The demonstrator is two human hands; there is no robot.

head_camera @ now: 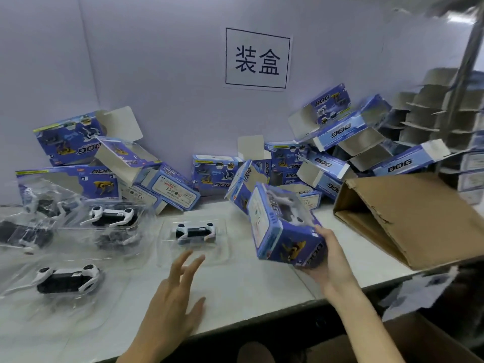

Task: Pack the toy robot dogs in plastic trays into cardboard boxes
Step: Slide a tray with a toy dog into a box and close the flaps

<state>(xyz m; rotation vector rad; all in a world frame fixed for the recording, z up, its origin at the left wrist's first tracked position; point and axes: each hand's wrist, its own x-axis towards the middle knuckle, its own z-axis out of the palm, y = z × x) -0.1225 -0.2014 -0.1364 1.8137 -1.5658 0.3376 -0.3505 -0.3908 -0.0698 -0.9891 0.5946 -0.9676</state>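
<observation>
Reaches with left hand (178, 292), fingers spread and empty, toward next trayed toy dog (195, 231) on desk (262, 297); grips tilted blue box (282, 226) in right hand (330, 258), dog inside, probably for setting aside

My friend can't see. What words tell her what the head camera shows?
A person's right hand holds a blue box with a toy robot dog inside, while the open left hand hovers near a trayed dog on the table. More trayed dogs lie at the left, and open blue boxes pile along the wall.
</observation>
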